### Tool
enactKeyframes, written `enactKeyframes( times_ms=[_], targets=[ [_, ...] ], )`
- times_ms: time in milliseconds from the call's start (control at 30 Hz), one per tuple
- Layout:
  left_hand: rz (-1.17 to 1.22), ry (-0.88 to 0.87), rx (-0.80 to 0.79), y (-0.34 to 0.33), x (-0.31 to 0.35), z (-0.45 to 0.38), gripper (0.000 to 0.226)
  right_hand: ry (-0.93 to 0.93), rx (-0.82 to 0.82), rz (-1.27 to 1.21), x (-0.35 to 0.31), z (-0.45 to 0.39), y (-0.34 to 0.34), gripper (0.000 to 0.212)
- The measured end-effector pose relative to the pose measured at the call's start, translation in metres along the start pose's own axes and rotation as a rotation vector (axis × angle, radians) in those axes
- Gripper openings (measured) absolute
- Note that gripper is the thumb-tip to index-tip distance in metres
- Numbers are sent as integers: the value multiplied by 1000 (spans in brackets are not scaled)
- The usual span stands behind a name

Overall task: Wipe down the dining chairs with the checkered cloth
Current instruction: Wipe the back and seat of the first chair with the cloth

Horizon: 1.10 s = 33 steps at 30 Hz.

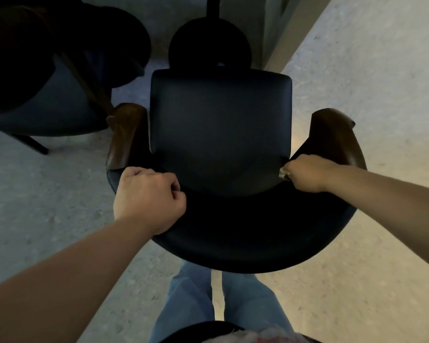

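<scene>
I look straight down on a dark upholstered dining chair (pixel 221 125) with a curved backrest (pixel 245 233) and brown wooden armrests. My left hand (pixel 146 196) grips the top left of the backrest, fingers curled over its edge. My right hand (pixel 307 172) is fisted around the cloth (pixel 282 173) at the inner right corner, where seat meets backrest. Only a small pale bunch of the cloth shows at the knuckles; its pattern is hidden.
A second dark chair (pixel 47 102) stands at the upper left. A round black table base (pixel 209 43) with its pole sits just beyond the seat. A pale wall or ledge (pixel 369 58) runs along the right. My legs in blue jeans (pixel 191 300) stand behind the backrest on speckled floor.
</scene>
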State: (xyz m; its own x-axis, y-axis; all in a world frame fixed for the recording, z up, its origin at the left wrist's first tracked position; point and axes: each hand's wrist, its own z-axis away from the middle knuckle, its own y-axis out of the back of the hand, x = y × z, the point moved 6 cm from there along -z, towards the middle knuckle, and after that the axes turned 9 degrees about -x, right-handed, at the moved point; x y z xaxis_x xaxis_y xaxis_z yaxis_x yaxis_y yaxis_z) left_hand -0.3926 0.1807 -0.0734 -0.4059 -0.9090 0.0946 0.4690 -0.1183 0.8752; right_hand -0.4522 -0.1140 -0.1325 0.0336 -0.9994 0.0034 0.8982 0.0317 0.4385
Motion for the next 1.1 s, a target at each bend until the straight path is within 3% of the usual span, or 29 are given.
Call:
enactKeyframes(
  times_ms=[167,367,467,533,633,833,933,1033,1100],
  targets=[
    [-20,-9,-3,-1,1,-1,26,127,35,-233,-71,24,-15,18],
    [-39,-16,-33,-4,1,-2,23,259,303,-562,-158,67,-4,22],
    [-28,-25,-52,-3,2,-2,25,310,388,-510,-158,99,-11,23],
    [4,-27,-49,-2,2,0,24,331,480,-319,-145,125,-15,24],
    [39,-45,-30,1,2,1,21,209,685,-244,-102,148,-30,43],
    [57,-124,-38,3,6,6,20,-20,812,-229,-49,150,-51,48],
    [94,-124,-144,1,12,2,27,-181,889,-528,-22,152,-56,45],
    [348,-165,-343,-1,46,-1,41,-270,962,-894,-8,150,-57,39],
    [491,-238,-392,3,84,-4,45,-279,1110,-957,-1,152,-48,38]
  ],
)
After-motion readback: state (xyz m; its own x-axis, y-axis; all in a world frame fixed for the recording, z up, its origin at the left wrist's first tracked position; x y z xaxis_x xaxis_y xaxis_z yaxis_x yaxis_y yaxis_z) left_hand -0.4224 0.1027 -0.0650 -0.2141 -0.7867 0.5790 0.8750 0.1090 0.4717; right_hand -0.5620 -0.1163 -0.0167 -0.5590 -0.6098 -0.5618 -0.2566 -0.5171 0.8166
